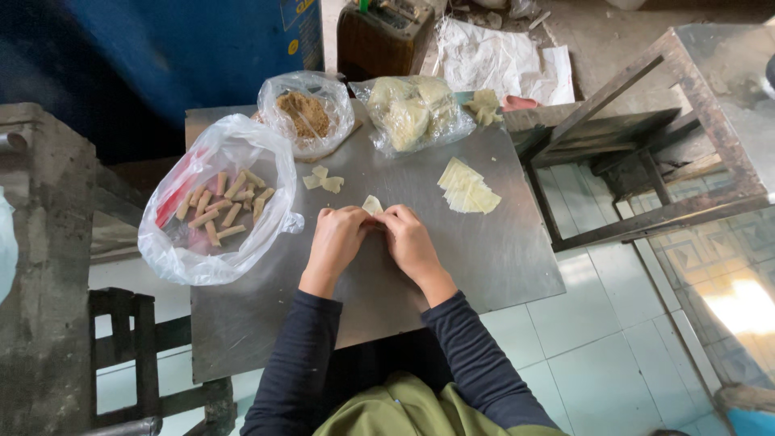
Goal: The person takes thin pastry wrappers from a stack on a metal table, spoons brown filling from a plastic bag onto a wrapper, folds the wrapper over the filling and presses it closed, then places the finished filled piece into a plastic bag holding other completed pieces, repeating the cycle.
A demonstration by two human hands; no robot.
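Both hands (375, 238) pinching a thin pale dough wrapper (372, 205), dull scratched steel table (484, 258), crinkled clear bag of rolled pieces (218, 202)

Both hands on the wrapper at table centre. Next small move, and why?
Probably finish rolling it shut, then drop it in the big bag of rolls. The left hand and right hand pinch one pale wrapper together, a corner still sticking up; finished rolls lie in that bag, flat wrappers wait to the right.

Soft daylight, even; dull sheen on the metal tabletop (492, 250). Bright glare patch on floor tiles (739, 303) at right. Left edge dim; corners bend wide-angle. Focus sharp.
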